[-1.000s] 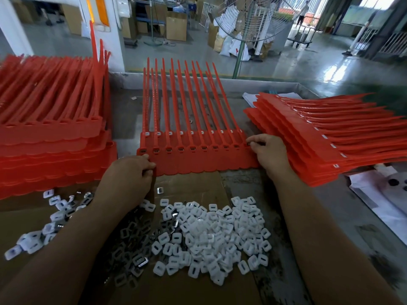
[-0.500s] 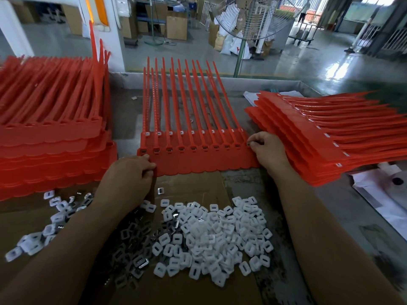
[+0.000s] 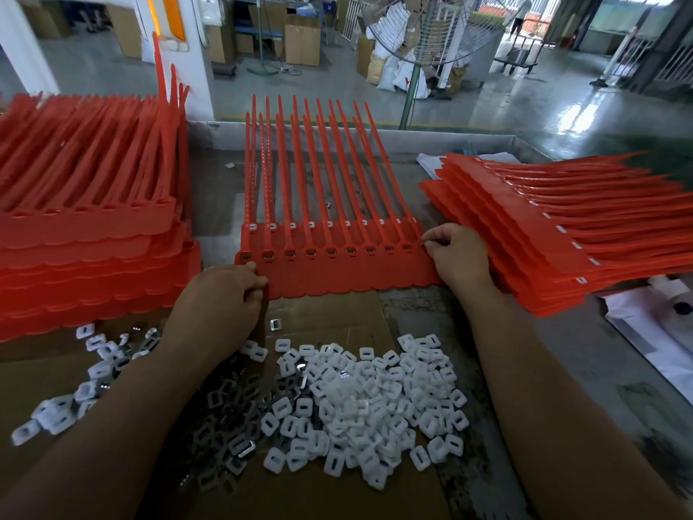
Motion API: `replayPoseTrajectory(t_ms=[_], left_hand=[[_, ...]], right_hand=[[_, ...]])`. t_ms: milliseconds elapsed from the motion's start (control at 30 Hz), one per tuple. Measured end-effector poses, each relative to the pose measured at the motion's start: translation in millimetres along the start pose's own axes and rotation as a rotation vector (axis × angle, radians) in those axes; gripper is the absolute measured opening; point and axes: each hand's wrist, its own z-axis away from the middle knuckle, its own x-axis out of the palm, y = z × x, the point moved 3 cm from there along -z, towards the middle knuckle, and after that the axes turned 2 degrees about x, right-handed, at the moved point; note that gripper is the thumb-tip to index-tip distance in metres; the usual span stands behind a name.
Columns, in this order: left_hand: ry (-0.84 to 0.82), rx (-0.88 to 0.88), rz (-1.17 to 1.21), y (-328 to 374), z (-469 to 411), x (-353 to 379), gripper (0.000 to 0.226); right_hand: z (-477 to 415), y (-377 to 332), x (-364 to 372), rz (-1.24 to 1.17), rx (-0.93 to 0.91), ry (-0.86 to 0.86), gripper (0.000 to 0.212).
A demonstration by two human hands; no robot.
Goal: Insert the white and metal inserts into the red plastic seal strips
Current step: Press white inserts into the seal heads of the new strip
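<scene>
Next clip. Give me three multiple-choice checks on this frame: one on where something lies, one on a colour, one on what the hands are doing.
1. Where does the pile of white inserts lie?
A. Mostly on the cardboard, nearer the person than the middle sheet
B. In a blue bin
C. On a shelf

2. What colour are the middle sheet's seal strips?
A. Blue
B. White
C. Red

3. What are the hands doing?
A. Both lie flat on the inserts
B. The left hand and right hand each hold an end of the middle sheet
C. Both hang off the table

Answers: 1 A, the white heap sits on the brown board below the sheet's scalloped edge; 2 C, every strip is red; 3 B, curled fingers pinch the sheet's left corner and right end.
</scene>
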Motion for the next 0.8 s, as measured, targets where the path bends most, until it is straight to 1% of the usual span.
replayPoseTrajectory(t_ms=[67,167,233,300,400,600,700,733,800], left_hand=[[0.0,-0.003,0.002,0,0,0,0.029],[-0.004,-0.002,0.002,-1,1,0,0.029],[-0.004,-0.004,0.015,0,1,0,0.029],[-0.003,-0.006,0.025,0,2,-1,0.028],[-0.004,-0.006,0.027,0,2,-2,0.028],[-0.004,-0.006,0.035,0,2,-2,0.028],[0.0,-0.006,0.04,-1,2,-2,0.028],[-0.001,-0.005,0.038,-1,1,-2,0.028],[-0.004,-0.006,0.037,0,0,-2,0.028]], right_hand=[[3,-2,-1,0.066,-0.041,0.024,0.014],[9,-5,-1,0.191,-0.096,0.041,0.026],[13,-6,-2,0.241,-0.101,0.023,0.037],[14,-8,-4,0.295,-0.097,-0.011,0.042],[17,-13,-4,0.428,-0.123,-0.078,0.045],[21,-22,-2,0.679,-0.156,-0.159,0.042],[21,-23,0,0.702,-0.155,-0.163,0.042],[20,-21,0,0.678,-0.151,-0.167,0.043],[18,-16,-2,0.545,-0.116,-0.165,0.047]])
